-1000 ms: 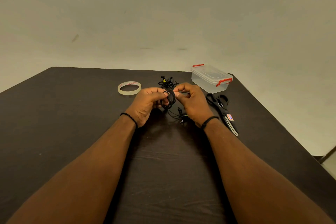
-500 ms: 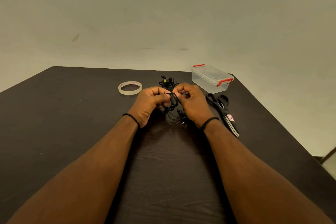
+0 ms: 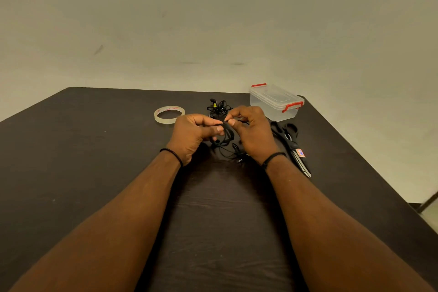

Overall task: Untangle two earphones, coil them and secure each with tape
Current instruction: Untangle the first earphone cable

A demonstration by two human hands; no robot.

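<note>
Since the earlier frames the hands have barely shifted; the right thumb and forefinger now sit slightly higher on the cable. Left hand (image 3: 194,134) grips a coiled black earphone (image 3: 228,134), fingers curled round the loops; right hand (image 3: 253,134) pinches its cable at the coil's top. Loose cable and plug (image 3: 239,160) trail below the grip onto the table (image 3: 94,173). Second tangled earphone (image 3: 218,106) just beyond the grip; tape roll (image 3: 169,115) beyond-left; scissors (image 3: 292,147) right; lidded container (image 3: 276,101) beyond-right.

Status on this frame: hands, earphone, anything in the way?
Left hand and right hand both pinch the coiled earphone. Second earphone lies tangled behind. Tape roll untouched. Nothing in the way.
</note>
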